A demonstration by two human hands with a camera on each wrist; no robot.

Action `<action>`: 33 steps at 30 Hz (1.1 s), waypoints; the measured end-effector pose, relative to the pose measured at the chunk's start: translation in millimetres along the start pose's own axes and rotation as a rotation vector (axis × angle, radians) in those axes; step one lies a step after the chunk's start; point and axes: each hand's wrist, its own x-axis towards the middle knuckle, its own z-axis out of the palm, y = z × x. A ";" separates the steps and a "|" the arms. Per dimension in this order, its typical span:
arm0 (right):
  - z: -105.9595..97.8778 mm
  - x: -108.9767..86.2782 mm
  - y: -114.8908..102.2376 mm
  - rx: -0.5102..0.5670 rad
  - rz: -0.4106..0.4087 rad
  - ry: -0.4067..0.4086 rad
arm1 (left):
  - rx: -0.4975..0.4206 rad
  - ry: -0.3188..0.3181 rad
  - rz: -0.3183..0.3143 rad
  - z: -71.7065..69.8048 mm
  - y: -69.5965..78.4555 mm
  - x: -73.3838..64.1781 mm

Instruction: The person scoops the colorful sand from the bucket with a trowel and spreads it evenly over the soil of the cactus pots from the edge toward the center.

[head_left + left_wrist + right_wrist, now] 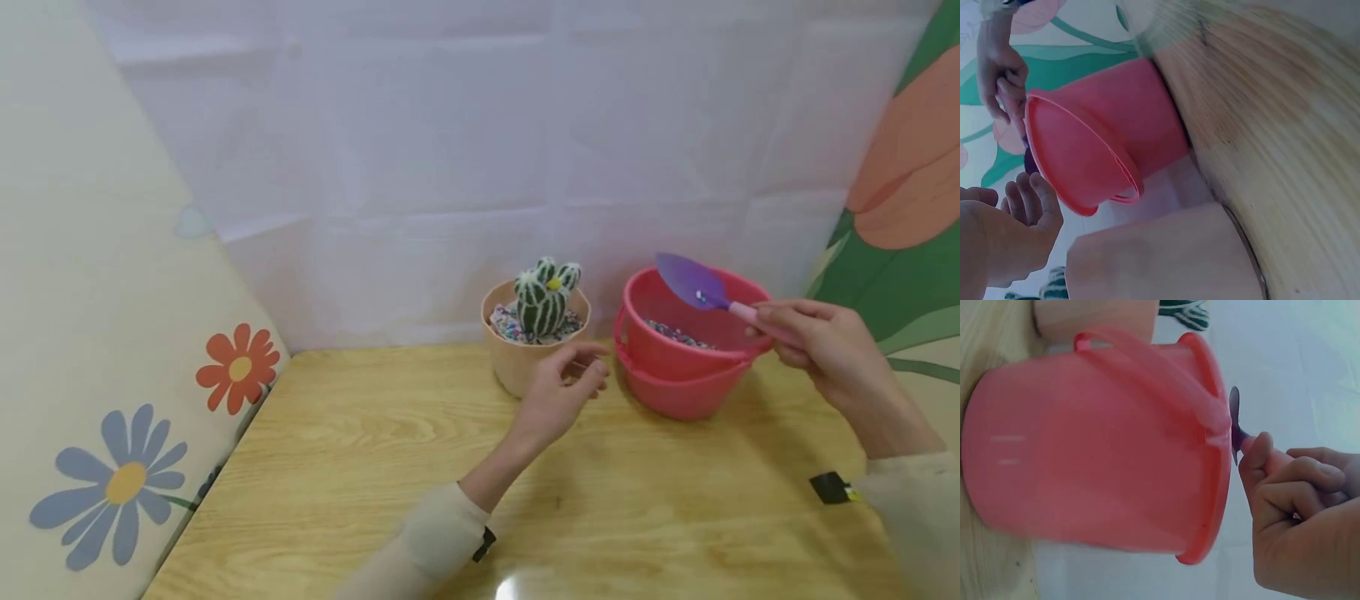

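Observation:
A small toy trowel with a purple blade (684, 277) and pink handle is gripped by my right hand (836, 350). Its blade is over the mouth of a pink bucket (675, 392), with a few light bits on it. Inside the bucket lie small multicoloured pebbles (675, 335). My left hand (553, 396) has loosely bent fingers and holds nothing; it is in front of a peach flowerpot (502, 362), overlapping it in the head view. A knitted-looking green and white striped cactus (542, 315) with a yellow spot stands in the pot among similar pebbles.
Pot and bucket stand side by side near the back of a wood-grain table (360, 467). Behind them hangs a creased white cloth (420, 167). Flower-patterned panels (123, 483) flank both sides. The bucket's handle (1160, 381) hangs down along its outside.

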 end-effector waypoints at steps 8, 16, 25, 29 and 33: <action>-15.4 7.0 -15.1 -0.201 0.015 0.047 | 0.003 0.027 -0.019 20.7 -1.2 14.3; -23.6 8.8 -23.9 -0.391 0.034 0.048 | -0.147 0.123 -0.148 41.4 -8.5 25.1; -22.7 14.5 -24.2 -0.548 0.006 0.080 | -0.518 0.276 -0.396 61.0 -9.8 42.5; -16.8 19.0 -26.5 -0.695 -0.025 0.112 | -0.603 0.335 -0.447 67.2 -9.5 50.8; -11.7 22.3 -29.0 -0.880 -0.078 0.120 | -0.672 0.379 -0.481 73.0 -7.6 58.1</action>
